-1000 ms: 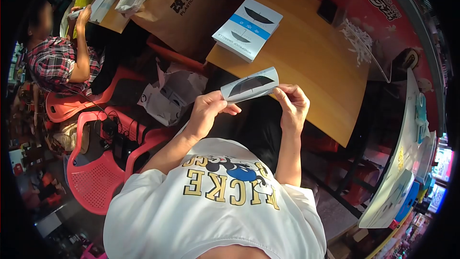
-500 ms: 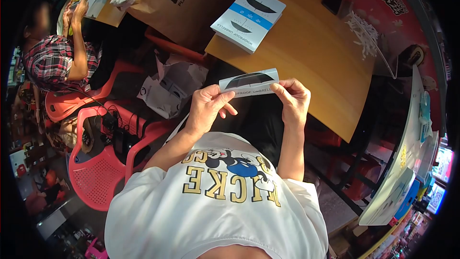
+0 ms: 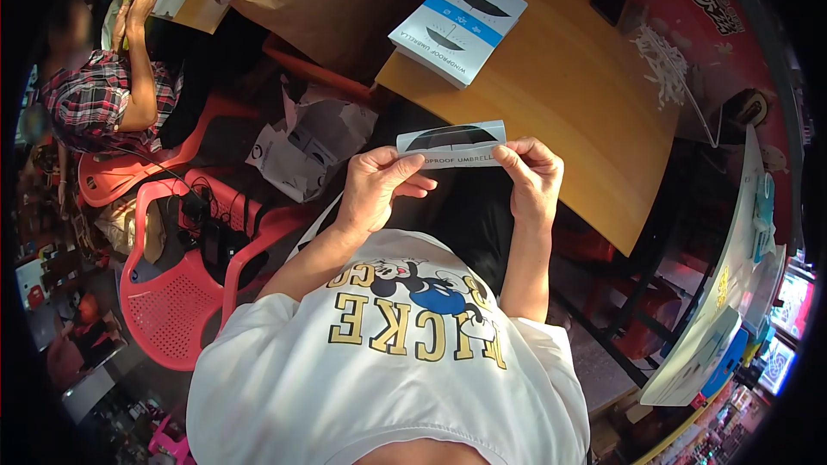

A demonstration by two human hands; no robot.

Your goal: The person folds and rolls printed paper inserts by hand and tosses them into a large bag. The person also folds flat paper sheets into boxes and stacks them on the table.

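Note:
Between my two hands is a printed paper sleeve [image 3: 452,145], curved over, with a black umbrella picture and the words "PROOF UMBRELLA" showing. My left hand [image 3: 376,187] pinches its left end between thumb and fingers. At the other end my right hand [image 3: 534,172] grips it, thumb on the printed side. The sleeve is held above my lap, near the table's front edge. Just beyond it, on the wooden table [image 3: 560,103], lies a stack of flat printed umbrella sheets [image 3: 458,26] with a blue band across the top one.
A phone [image 3: 608,0] and a pile of white strips [image 3: 662,67] lie on the table's right. A large brown paper bag [image 3: 323,13] stands behind. Crumpled packaging [image 3: 310,146] and red chairs [image 3: 172,301] are at left, where a person in a plaid shirt [image 3: 112,99] sits.
The view has shifted slightly. Both hands still hold the paper sleeve, which looks a little more turned, its lettering clearer. The person at left has moved their hands slightly.

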